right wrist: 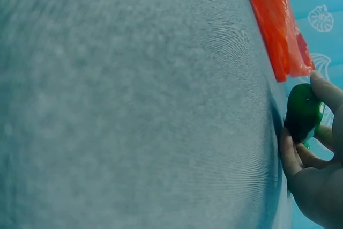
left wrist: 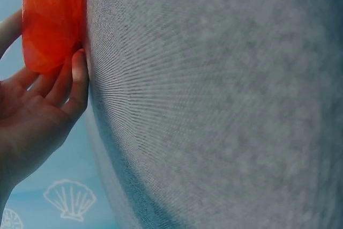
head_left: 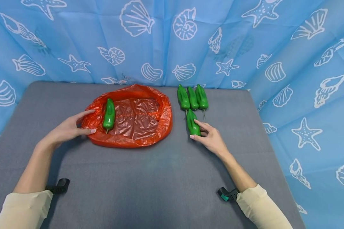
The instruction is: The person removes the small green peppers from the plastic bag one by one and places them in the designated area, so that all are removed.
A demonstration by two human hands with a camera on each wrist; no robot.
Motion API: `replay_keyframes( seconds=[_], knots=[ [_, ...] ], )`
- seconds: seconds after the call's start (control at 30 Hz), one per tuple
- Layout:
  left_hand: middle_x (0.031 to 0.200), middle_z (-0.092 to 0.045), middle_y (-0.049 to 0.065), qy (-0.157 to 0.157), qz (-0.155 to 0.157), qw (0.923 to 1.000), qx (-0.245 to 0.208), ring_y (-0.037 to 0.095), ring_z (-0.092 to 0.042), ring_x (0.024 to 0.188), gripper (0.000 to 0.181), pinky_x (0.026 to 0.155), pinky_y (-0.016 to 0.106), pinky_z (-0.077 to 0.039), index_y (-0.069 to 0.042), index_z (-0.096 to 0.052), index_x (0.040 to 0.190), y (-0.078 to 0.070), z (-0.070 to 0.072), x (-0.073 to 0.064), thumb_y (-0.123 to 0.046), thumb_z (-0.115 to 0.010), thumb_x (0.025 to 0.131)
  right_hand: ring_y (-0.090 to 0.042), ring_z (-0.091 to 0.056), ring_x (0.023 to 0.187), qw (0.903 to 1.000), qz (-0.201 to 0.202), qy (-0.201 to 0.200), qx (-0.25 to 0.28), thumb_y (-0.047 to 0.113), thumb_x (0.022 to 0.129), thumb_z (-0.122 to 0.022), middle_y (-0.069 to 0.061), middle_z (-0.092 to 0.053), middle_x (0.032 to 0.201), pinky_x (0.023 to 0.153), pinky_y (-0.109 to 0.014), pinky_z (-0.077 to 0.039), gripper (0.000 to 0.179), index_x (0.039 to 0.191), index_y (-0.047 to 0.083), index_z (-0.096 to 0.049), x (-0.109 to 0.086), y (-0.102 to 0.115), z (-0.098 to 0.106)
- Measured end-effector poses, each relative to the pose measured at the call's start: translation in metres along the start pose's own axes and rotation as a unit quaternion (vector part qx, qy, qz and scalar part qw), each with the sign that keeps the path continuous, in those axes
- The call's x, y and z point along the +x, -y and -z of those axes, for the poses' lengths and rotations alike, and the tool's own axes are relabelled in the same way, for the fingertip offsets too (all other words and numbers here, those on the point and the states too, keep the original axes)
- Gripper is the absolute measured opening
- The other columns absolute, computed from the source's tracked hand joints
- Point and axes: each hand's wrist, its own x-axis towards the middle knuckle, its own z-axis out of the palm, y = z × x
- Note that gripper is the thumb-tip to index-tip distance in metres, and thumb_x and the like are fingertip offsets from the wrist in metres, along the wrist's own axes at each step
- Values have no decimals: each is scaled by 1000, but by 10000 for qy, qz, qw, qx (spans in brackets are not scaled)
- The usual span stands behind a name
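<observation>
An orange-red plastic bag (head_left: 163,127) lies with its mouth spread wide on the table. One green pepper (head_left: 109,114) rests inside near its left side. My left hand (head_left: 66,128) holds the bag's left rim, thumb and fingers apart along it; the left wrist view shows the fingers against the bag's side (left wrist: 53,30). On the right, my right hand (head_left: 210,138) grips another green pepper (head_left: 192,122) between thumb and fingers. The right wrist view shows that pepper (right wrist: 303,112) end-on, close by the table surface.
Three more green peppers (head_left: 192,98) lie side by side behind the gripped one, near the back edge. The grey table (head_left: 160,184) meets a blue curtain (head_left: 166,41) printed with white shells at the back and right.
</observation>
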Motion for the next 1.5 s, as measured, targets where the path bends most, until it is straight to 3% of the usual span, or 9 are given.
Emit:
replay_keyframes(
  seconds=[0.3, 0.47, 0.97, 1.3, 1.5],
  knots=[
    [161, -2, 33, -7, -28, 10000, 39, 58, -8, 142, 94, 104, 78, -19, -16, -11, 161, 1, 0, 1, -40, -70, 92, -26, -67, 104, 9930, 311, -207, -1120, 24, 85, -80, -13, -54, 142, 86, -39, -56, 70, 147, 14, -49, 2, -2, -3],
    [160, -2, 33, -16, 17, 10000, 76, 59, -6, 142, 94, 103, 79, -18, -16, -11, 161, 2, 0, 0, -41, -70, 92, -26, -67, 99, 9882, 477, -309, -1420, 26, 86, -80, -13, -54, 142, 83, -40, -56, 71, 148, 12, -48, 4, -3, -7],
    [161, -5, 31, -55, -24, 10000, -43, 57, -11, 142, 94, 104, 77, -20, -19, -13, 161, 3, 0, -2, -42, -71, 91, -23, -61, 88, 9874, 506, -425, -1441, 24, 88, -78, -14, -52, 137, 78, -38, -54, 69, 148, 12, -47, 9, -5, -9],
    [161, -3, 32, -38, -69, 9999, -100, 57, -10, 142, 93, 105, 77, -19, -18, -13, 161, 2, -2, -2, -39, -71, 91, -25, -61, 95, 9896, 452, -365, -1315, 25, 86, -79, -15, -46, 141, 81, -40, -56, 73, 150, 15, -45, 8, -6, -8],
    [160, -2, 34, -41, -36, 10000, -29, 58, -11, 141, 95, 105, 77, -18, -17, -10, 161, 0, -2, -3, -40, -71, 92, -26, -62, 95, 9905, 533, -534, -1152, 22, 86, -79, -15, -45, 143, 81, -40, -56, 71, 149, 14, -47, 7, -5, -8]
  ],
)
